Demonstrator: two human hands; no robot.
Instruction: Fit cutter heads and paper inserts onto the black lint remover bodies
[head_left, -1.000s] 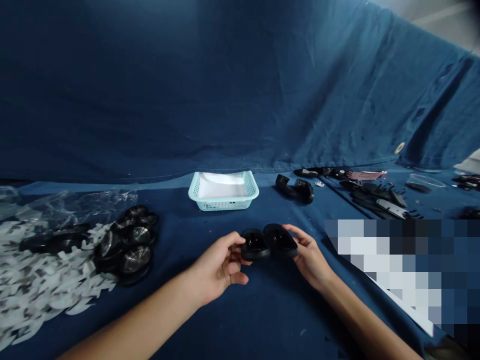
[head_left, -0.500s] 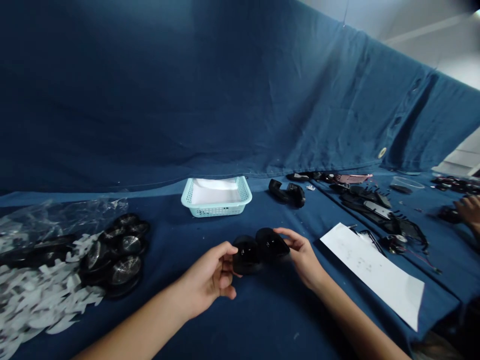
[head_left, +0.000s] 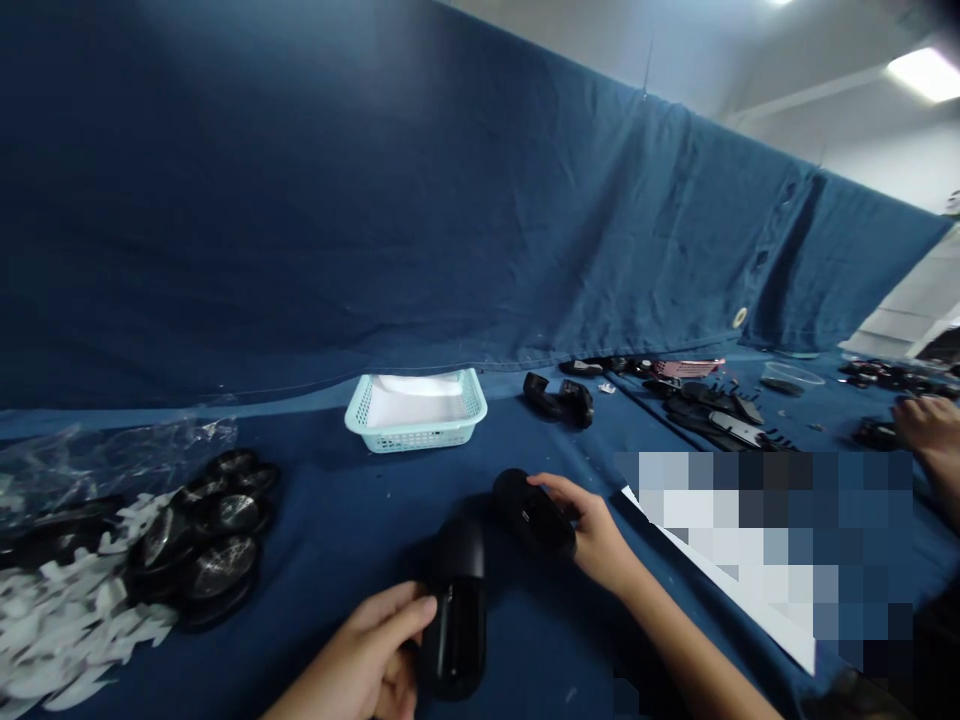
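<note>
My left hand point(head_left: 367, 655) grips one black oval plastic shell point(head_left: 456, 603), held upright near the bottom of the view. My right hand point(head_left: 592, 530) holds a second black oval shell point(head_left: 531, 513) a little farther out over the blue cloth table point(head_left: 337, 520). The two shells are apart, with a small gap between them. Both hands have their fingers wrapped round their shells.
A pale blue basket point(head_left: 415, 410) with white paper stands at the back centre. Black round parts point(head_left: 202, 530) and white cut-outs point(head_left: 67, 620) lie at the left. Black parts point(head_left: 559, 397) and tools point(head_left: 712, 410) lie at the back right. Another person's hand point(head_left: 926, 425) is at the far right.
The two shells, held side by side before, have come apart. My left hand has drawn its shell down toward me and turned it upright. The view has tilted upward.
</note>
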